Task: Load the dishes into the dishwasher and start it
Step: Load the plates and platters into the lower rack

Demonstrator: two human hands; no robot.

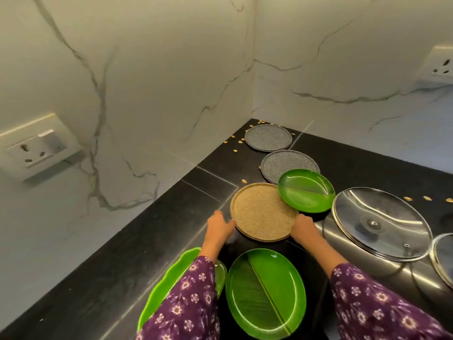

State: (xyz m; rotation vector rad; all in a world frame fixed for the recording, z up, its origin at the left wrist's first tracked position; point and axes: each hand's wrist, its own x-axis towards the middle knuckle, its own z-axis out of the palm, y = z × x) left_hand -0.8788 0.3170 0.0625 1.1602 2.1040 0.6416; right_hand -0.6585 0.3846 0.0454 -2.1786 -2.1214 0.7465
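Fingers (230, 224) of the left hand (219, 223): curled against the left rim of the tan plate (263, 212), gripping it.
Fingers of the right hand (304, 228): curled over the same plate's right rim, gripping from the opposite side.
Tan plate: round and speckled, in the middle of the black worktop (147, 241), held between both hands; I cannot tell whether it is lifted or resting.
Far green plate (306, 191): oval and leaf-patterned, just right of the tan plate; its edge meets the tan plate's far right rim and overlaps the nearer grey plate (286, 165).
Far grey plate (268, 137): flat in the far corner, just beyond the nearer grey one.
Near green plate (266, 293): large leaf-shaped oval, lying between the two forearms.
Left green plate (169, 285): partly hidden under the left sleeve (193, 303).
Glass lid (382, 223): steel-rimmed, knob side down, on a steel surface (367, 273) at the right.
Second lid (443, 258): cut off by the right edge.
Seeds (244, 181): pale, scattered on the worktop around the grey plates and beyond the glass lid.
Sleeves: purple with small flowers, on both arms.
Walls: white marble with grey veins, with a socket on the left wall (34, 150) and another on the right (441, 67).
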